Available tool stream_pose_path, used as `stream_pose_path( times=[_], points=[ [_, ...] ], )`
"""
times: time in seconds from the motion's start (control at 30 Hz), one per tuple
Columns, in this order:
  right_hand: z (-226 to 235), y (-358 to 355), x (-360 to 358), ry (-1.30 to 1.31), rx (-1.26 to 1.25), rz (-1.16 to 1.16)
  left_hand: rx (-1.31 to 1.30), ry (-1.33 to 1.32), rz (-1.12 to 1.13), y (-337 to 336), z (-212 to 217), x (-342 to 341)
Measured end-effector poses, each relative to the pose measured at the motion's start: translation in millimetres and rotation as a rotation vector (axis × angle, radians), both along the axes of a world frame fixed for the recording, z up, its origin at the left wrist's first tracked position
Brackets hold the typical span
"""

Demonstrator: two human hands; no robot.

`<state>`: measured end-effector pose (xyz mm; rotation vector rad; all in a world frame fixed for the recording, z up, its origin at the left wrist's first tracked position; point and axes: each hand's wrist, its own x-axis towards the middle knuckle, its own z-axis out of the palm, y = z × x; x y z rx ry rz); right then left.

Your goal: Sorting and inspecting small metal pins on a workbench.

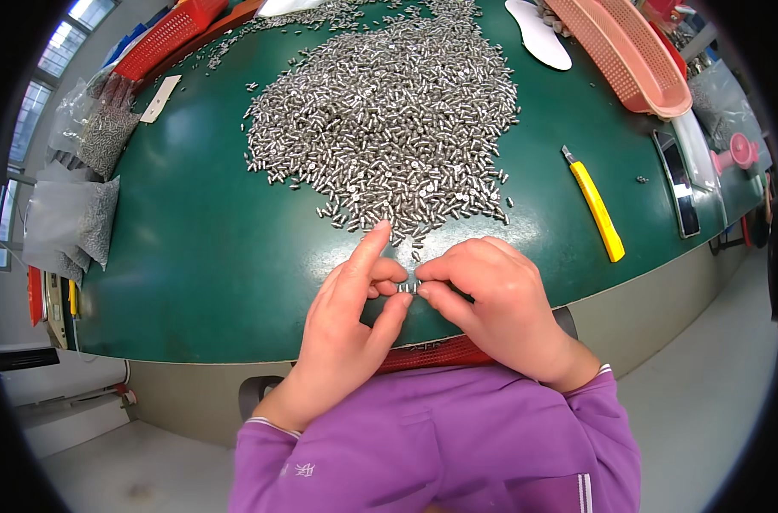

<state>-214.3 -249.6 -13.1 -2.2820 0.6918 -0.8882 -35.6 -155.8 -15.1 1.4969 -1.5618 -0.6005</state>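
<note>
A wide heap of small silvery metal pins (389, 120) with tapered ends lies on the green table (192, 248). Just in front of its near edge my two hands meet. My left hand (346, 286) has its index finger stretched toward the heap, while the thumb and the curled fingers close around a few small metal pins (408, 288). My right hand (491, 291) pinches at the same pins from the right, thumb and index finger nearly together. The fingertips partly hide these pins, so their exact hold is hard to see.
A yellow utility knife (598, 209) lies right of the heap, and a phone (678, 184) beyond it. Pink basket (637, 60) and white insole (540, 34) are at the far right. Bags of metal parts (94, 214) line the left edge; a red basket (171, 38) stands far left.
</note>
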Motion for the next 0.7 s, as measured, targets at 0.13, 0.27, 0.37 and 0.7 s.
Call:
stream_pose_path(
  times=[0.13,0.27,0.37,0.7],
  points=[
    [-2.8,2.6,2.7,0.015,-0.056,-0.030,0.007,0.014,-0.003,-0.8,-1.4,-0.8],
    [-4.1,2.8,5.0,0.015,-0.071,-0.034,0.013,0.008,-0.002,-0.5,-1.9,-1.3],
    [-3.3,2.6,5.3,0.008,-0.073,-0.015,0.020,0.025,-0.006,0.2,-3.0,-0.2],
    [-1.9,1.6,-0.9,0.030,-0.030,0.042,0.003,0.023,-0.033,-0.6,-5.5,2.4]
  ],
)
